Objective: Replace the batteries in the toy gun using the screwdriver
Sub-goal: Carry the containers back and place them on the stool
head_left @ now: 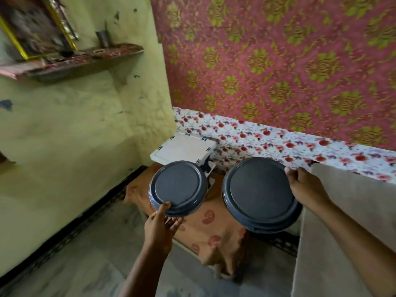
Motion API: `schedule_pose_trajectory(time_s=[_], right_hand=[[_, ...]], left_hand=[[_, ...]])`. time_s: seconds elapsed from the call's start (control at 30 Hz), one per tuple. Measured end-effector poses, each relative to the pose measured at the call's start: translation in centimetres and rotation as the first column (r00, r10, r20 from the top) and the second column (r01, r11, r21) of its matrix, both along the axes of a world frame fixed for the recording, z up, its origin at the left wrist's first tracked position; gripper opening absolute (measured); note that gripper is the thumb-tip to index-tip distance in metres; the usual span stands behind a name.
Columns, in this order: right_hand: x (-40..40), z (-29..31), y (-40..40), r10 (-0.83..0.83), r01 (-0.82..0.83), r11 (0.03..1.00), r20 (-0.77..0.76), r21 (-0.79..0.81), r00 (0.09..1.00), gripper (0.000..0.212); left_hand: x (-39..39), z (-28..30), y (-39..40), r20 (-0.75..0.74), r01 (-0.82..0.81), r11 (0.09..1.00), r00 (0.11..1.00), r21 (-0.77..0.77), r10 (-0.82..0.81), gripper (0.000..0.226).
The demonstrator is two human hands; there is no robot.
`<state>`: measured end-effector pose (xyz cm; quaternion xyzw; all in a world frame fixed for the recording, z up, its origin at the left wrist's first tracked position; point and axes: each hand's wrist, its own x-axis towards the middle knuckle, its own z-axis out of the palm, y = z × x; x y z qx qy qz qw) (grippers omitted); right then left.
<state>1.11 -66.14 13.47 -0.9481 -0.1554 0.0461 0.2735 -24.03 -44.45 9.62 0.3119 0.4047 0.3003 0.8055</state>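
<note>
No toy gun, screwdriver or battery shows in the head view. Two round dark grey lidded containers are held in front of me. My left hand (161, 224) grips the near rim of the smaller container (179, 187), thumb on top and fingers underneath. My right hand (304, 186) grips the far right rim of the larger container (260, 194), fingers curled over its edge. Both containers hang above a low surface draped in an orange patterned cloth (211, 228).
A white board (184, 147) lies behind the smaller container. A floral cloth (278, 142) and red-and-gold patterned fabric (278, 61) run along the back. A beige cushion (347, 211) stands at the right. A wall shelf (70, 61) is at the upper left, grey floor (85, 264) below.
</note>
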Motion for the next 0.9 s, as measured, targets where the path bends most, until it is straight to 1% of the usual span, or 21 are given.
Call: schedule_pose_trajectory(time_s=[0.13, 0.3, 0.37, 0.43, 0.47, 0.53, 0.6, 0.67, 0.8, 0.9], right_hand=[[0.1, -0.7, 4.6, 0.044, -0.043, 0.999, 0.009, -0.022, 0.999, 0.046], [2.3, -2.9, 10.2, 0.073, -0.076, 0.995, -0.045, -0.064, 0.996, 0.045], [3.7, -3.1, 12.7, 0.073, -0.079, 0.993, -0.061, -0.091, 0.995, 0.047], [5.3, -3.2, 15.0, 0.051, -0.059, 0.993, -0.075, -0.105, 0.996, 0.045], [5.7, -3.2, 16.0, 0.042, -0.050, 0.994, -0.082, -0.098, 0.996, 0.045], [6.7, -3.4, 18.0, 0.028, -0.036, 0.996, -0.094, -0.078, 0.995, 0.048], [7.6, -4.0, 19.9, 0.008, -0.017, 0.994, -0.084, -0.104, 0.996, 0.052], [7.9, -4.4, 21.1, -0.023, 0.013, 0.993, -0.082, -0.118, 0.996, 0.051], [7.7, -5.5, 22.4, -0.094, 0.080, 0.991, -0.127, -0.108, 0.987, 0.044], [6.7, -6.6, 23.0, -0.174, 0.165, 0.984, -0.163, -0.072, 0.971, 0.038]], left_hand=[[0.0, -0.3, 3.9, 0.002, -0.033, 0.999, 0.999, -0.025, 0.033, 0.003], [2.4, -0.5, 9.5, -0.016, -0.021, 1.000, 1.000, 0.004, 0.022, 0.004], [3.9, 0.1, 11.6, -0.016, -0.010, 1.000, 1.000, 0.010, 0.010, 0.009], [5.6, 0.5, 13.9, -0.014, 0.001, 1.000, 1.000, 0.008, -0.001, 0.020], [6.3, 0.6, 15.0, -0.020, 0.009, 1.000, 1.000, 0.011, -0.009, 0.022], [8.1, 0.3, 17.6, -0.042, 0.034, 0.999, 0.999, 0.011, -0.033, 0.019], [10.0, -0.5, 20.4, -0.067, 0.051, 0.999, 0.996, -0.010, -0.051, 0.010], [11.7, -1.2, 22.5, -0.093, 0.063, 0.998, 0.994, -0.020, -0.064, 0.004], [15.1, -2.6, 26.6, -0.098, 0.176, 0.983, 0.979, -0.049, -0.180, 0.002], [17.5, -4.0, 29.2, -0.114, 0.266, 0.962, 0.956, -0.062, -0.272, 0.012]])
